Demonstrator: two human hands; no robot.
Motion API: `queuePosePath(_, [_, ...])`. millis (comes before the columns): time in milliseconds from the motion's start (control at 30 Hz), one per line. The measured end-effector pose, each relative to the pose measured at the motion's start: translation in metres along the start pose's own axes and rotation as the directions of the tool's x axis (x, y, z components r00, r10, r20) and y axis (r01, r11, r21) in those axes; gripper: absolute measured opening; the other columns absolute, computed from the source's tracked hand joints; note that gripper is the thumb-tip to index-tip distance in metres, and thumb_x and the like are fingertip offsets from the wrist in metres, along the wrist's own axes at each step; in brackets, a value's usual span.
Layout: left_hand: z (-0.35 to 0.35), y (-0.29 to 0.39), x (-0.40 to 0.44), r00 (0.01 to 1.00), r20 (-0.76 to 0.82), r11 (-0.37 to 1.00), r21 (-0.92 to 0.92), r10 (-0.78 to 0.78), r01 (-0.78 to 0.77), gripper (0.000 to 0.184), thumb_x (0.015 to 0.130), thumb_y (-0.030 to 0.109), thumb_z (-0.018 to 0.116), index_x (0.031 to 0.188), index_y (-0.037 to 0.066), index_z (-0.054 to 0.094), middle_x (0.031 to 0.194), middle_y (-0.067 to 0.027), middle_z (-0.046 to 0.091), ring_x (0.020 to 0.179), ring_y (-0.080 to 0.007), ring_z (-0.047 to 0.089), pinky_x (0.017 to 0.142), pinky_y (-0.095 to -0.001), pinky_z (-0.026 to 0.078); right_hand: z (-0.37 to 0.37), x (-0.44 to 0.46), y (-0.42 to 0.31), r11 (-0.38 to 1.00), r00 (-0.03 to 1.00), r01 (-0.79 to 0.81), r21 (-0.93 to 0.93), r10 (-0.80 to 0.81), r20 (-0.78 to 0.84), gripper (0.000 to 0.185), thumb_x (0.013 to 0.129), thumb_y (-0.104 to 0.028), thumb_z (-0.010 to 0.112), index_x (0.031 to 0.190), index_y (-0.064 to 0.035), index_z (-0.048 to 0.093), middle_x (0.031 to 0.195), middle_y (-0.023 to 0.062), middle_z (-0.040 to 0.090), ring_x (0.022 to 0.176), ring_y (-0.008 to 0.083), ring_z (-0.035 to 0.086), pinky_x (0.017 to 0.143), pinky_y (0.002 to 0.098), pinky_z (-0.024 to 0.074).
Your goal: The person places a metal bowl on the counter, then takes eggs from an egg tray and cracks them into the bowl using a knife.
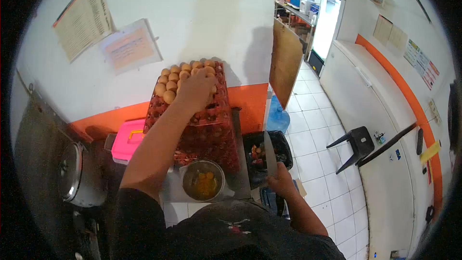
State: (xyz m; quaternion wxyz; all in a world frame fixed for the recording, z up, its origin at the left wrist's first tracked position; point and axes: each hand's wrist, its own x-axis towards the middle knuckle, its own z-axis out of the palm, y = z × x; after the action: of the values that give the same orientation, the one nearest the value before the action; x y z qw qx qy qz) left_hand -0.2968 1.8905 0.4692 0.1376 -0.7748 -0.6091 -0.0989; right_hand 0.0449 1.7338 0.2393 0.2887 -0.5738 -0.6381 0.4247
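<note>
Dark, curving fisheye edges surround the glaring fridge door.

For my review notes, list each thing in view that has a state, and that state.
Left hand: on the eggs; grip unclear
Right hand: closed around the knife handle
Knife: held, blade bare
Eggs in the top tray: appear whole
Egg trays: stacked, top one part-filled
Jug: uncovered, yolks inside
Black bin: open, contains waste
Pink box: lid closed
Upright fridge: lit
</note>
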Motion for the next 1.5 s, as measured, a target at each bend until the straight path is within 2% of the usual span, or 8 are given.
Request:
queuePosePath(300, [-0.06, 0.004, -0.065, 0.86, -0.509, 0.938, -0.281, 0.034, -0.204, 0.042, 0.084, 0.016, 0.079, 0.124, 0.009, 0.067, 0.115, -0.0207, 0.07, 0.11, -0.043, 0.067, 0.104, -0.0511, 0.049, 0.018, -0.025, -0.046, 0.966, 0.975, 0.22, -0.139, -0.214, 0.06, 0.051, 0.09, -0.013, 0.071, 0.136, -0.0033, 0.05, 0.104, 0.0287, 0.072, 0.099, 0.0497, 0.071, 0.084, 0.054, 0.0562])
queuePosePath(400, [-0.044, -0.004, -0.15, 0.89, -0.436, 0.864, -0.39, 0.132, -0.318, 0.05, 0.089, 0.02, 0.08, 0.135, 0.007, 0.066, 0.125, -0.0192, 0.069, 0.115, -0.0368, 0.067, 0.109, -0.0463, 0.048, 0.03, -0.042, -0.085, 0.921, 0.964, 0.241, -0.306, -0.191, 0.186, 0.047, 0.092, -0.013, 0.07, 0.134, -0.0021, 0.053, 0.099, 0.0263, 0.072, 0.092, 0.048, 0.072, 0.08, 0.0547, 0.0563])
queuePosePath(467, [-0.001, 0.011, -0.215, 0.985, -0.099, 0.407, -0.913, -0.141, -0.034, 0.051, 0.098, 0.01, 0.071, 0.147, 0.008, 0.059, 0.13, -0.0119, 0.069, 0.122, -0.0251, 0.066, 0.103, -0.0396, 0.053, 0.051, -0.039, -0.092, 0.856, 0.929, 0.334, -0.394, -0.228, 0.291, 0.04, 0.091, -0.016, 0.069, 0.127, -0.0033, 0.058, 0.094, 0.0234, 0.073, 0.086, 0.0479, 0.071, 0.075, 0.0575, 0.0555])
queuePosePath(567, [0.067, 0.018, -0.273, 0.818, 0.481, -0.3, -0.868, -0.316, 0.394, 0.047, 0.105, 0.017, 0.066, 0.148, 0.002, 0.056, 0.141, -0.0122, 0.064, 0.129, -0.0243, 0.061, 0.114, -0.0418, 0.048, 0.084, -0.041, -0.089, 0.777, 0.855, 0.501, -0.382, -0.376, 0.357, 0.051, 0.087, -0.018, 0.07, 0.135, -0.0087, 0.058, 0.088, 0.0228, 0.074, 0.076, 0.0465, 0.072, 0.07, 0.0585, 0.059])
queuePosePath(667, [0.095, 0.016, -0.294, 0.733, 0.585, -0.416, -0.797, -0.347, 0.438, 0.046, 0.107, 0.014, 0.063, 0.15, 0.001, 0.054, 0.144, -0.0133, 0.062, 0.13, -0.0246, 0.061, 0.113, -0.0399, 0.05, 0.117, -0.047, -0.084, 0.686, 0.838, 0.544, -0.482, -0.412, 0.359, 0.045, 0.088, -0.016, 0.066, 0.132, -0.0072, 0.06, 0.087, 0.02, 0.074, 0.075, 0.0435, 0.073, 0.07, 0.056, 0.0594])
queuePosePath(800, [0.095, 0.008, -0.307, 0.766, 0.562, -0.416, -0.806, -0.312, 0.422, 0.047, 0.106, 0.016, 0.066, 0.15, 0.002, 0.054, 0.143, -0.0139, 0.063, 0.13, -0.0237, 0.061, 0.111, -0.0391, 0.052, 0.132, -0.056, -0.12, 0.668, 0.806, 0.587, -0.458, -0.532, 0.258, 0.038, 0.085, -0.009, 0.065, 0.122, -0.0025, 0.06, 0.085, 0.0188, 0.073, 0.074, 0.0414, 0.071, 0.07, 0.0519, 0.0569])
queuePosePath(1300, [0.105, -0.024, -0.328, 0.782, 0.603, -0.416, -0.759, -0.16, 0.5, 0.043, 0.107, 0.01, 0.063, 0.148, 0.001, 0.055, 0.132, -0.0108, 0.068, 0.115, -0.0181, 0.069, 0.094, -0.0296, 0.062, 0.184, -0.071, -0.142, 0.739, 0.925, 0.316, -0.595, -0.102, 0.365, 0.05, 0.086, -0.013, 0.063, 0.134, 0.0002, 0.054, 0.089, 0.0282, 0.071, 0.083, 0.0484, 0.071, 0.076, 0.0601, 0.0543])
queuePosePath(1500, [0.101, -0.028, -0.332, 0.791, 0.6, -0.284, -0.784, -0.119, 0.552, 0.042, 0.105, 0.011, 0.066, 0.144, 0.0, 0.057, 0.13, -0.014, 0.069, 0.115, -0.0214, 0.07, 0.096, -0.0326, 0.06, 0.182, -0.063, -0.155, 0.891, 0.958, 0.286, -0.353, -0.266, 0.104, 0.06, 0.09, -0.02, 0.074, 0.14, 0.0018, 0.048, 0.102, 0.0286, 0.073, 0.094, 0.0514, 0.071, 0.081, 0.0555, 0.0567])
